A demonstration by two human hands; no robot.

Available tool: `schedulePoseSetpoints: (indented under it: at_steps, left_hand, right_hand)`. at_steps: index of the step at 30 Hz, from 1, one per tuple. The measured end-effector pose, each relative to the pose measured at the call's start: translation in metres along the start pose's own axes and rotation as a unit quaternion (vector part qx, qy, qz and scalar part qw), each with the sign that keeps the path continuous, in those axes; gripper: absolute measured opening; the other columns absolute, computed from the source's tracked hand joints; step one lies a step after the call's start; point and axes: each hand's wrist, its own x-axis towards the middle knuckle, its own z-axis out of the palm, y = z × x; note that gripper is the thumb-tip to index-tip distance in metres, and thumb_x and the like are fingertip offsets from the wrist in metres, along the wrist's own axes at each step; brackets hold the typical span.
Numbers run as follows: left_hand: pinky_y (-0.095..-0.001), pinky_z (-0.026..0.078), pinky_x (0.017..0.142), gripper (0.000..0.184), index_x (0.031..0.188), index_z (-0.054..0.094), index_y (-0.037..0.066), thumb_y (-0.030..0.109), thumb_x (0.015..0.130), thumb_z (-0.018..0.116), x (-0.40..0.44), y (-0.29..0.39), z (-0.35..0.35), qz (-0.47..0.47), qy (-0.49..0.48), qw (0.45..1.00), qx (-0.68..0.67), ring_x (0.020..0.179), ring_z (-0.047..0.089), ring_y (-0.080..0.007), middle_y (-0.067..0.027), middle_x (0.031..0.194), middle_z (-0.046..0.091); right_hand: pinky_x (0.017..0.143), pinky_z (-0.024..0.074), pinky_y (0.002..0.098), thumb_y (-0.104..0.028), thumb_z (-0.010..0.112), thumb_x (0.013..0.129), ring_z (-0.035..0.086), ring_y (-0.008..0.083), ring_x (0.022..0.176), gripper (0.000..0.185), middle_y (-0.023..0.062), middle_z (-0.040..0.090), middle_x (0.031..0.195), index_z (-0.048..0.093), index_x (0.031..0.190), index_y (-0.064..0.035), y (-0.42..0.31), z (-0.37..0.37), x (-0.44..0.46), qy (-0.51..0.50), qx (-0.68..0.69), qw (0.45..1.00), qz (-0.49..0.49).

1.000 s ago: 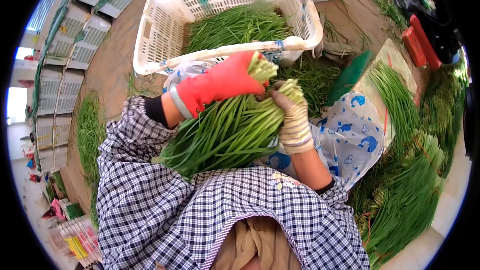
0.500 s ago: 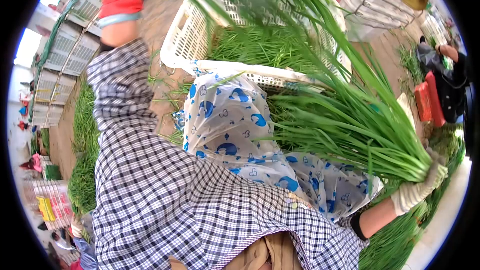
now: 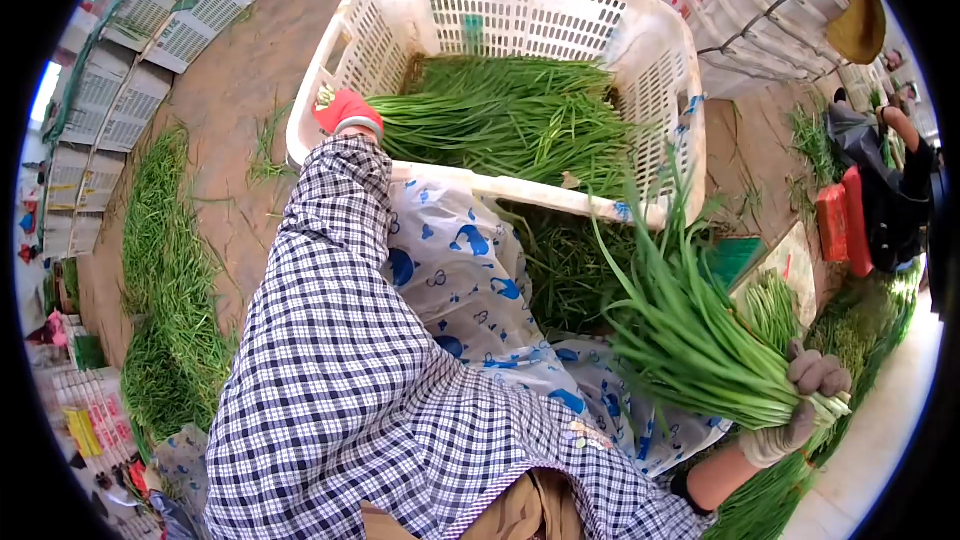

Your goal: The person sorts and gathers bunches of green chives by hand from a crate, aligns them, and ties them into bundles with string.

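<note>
Gripping, in curled fingers (image 3: pixel 822 374) of the grey-and-white gloved right hand (image 3: pixel 797 425), pale stem ends (image 3: pixel 832 406) of a loose bunch of long green leaves (image 3: pixel 700 355), fanned leftward. Clenching, in the red-gloved left hand (image 3: pixel 348 114), a second green-leaved bunch (image 3: pixel 410 118), trailing into the white slotted plastic crate (image 3: pixel 555 20).

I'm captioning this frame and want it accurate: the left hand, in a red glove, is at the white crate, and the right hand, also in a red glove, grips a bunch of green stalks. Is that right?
Not quite: the head view shows the right hand in a cream-and-grey glove, not a red one. The rest stands.
</note>
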Motion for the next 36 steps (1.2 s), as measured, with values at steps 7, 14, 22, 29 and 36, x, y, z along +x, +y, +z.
schedulePoseSetpoints:
  at_steps: [7,14,22,29,36]
  left_hand:
    - [-0.039,0.049,0.088,0.035,0.126,0.055,0.01,0.022,0.092,0.053,-0.015,-0.026,0.018,0.018,-0.115,0.989,-0.09,0.108,0.061,-0.0286,-0.0146,0.117,0.064]
    - [-0.0329,0.052,0.088,0.059,0.141,0.038,0.002,0.023,0.092,0.061,-0.049,0.031,-0.275,0.004,-0.056,0.484,-0.873,0.107,0.061,-0.0206,-0.0101,0.129,0.056]
    - [-0.0365,0.04,0.103,0.108,0.139,0.035,-0.009,0.055,0.065,0.081,-0.123,0.05,-0.519,0.654,-0.14,0.612,-0.423,0.12,0.054,-0.037,-0.0282,0.141,0.042]
    - [-0.0315,0.045,0.096,0.072,0.138,0.04,-0.005,0.033,0.085,0.07,-0.18,0.053,-0.382,0.279,-0.64,0.449,-0.558,0.113,0.055,-0.0176,-0.0122,0.125,0.057]
    - [-0.0263,0.052,0.082,0.041,0.125,0.056,-0.002,0.017,0.089,0.062,-0.218,0.07,-0.262,0.088,-0.664,0.476,-0.569,0.095,0.062,-0.0125,-0.0073,0.113,0.064]
  right_hand:
    - [0.098,0.0439,0.0448,-0.009,0.063,0.083,0.058,0.0267,0.095,0.026,0.013,0.059,0.105,0.055,0.106,0.0011,-0.014,0.032,0.028,0.013,-0.26,0.963,0.074]
    - [0.055,0.0526,0.0328,-0.039,0.069,0.087,0.066,0.0279,0.062,0.039,0.015,0.07,0.075,0.073,0.083,-0.0002,-0.068,0.102,0.082,0.004,-0.499,0.692,-0.522]
    - [0.078,0.0467,0.0391,-0.016,0.062,0.088,0.049,0.022,0.078,0.024,0.0066,0.05,0.089,0.055,0.107,-0.0031,0.005,0.193,0.048,-0.275,0.156,0.912,-0.26]
    - [0.1,0.0451,0.0381,-0.022,0.06,0.09,0.057,0.0231,0.113,0.042,0.0114,0.059,0.122,0.054,0.127,-0.0035,0.09,0.18,0.004,-0.122,0.318,0.891,0.3]
    - [0.086,0.0553,0.0371,-0.013,0.061,0.089,0.068,0.0245,0.094,0.031,0.0108,0.068,0.107,0.061,0.118,-0.0032,0.165,0.137,-0.037,0.055,0.276,0.809,0.516]
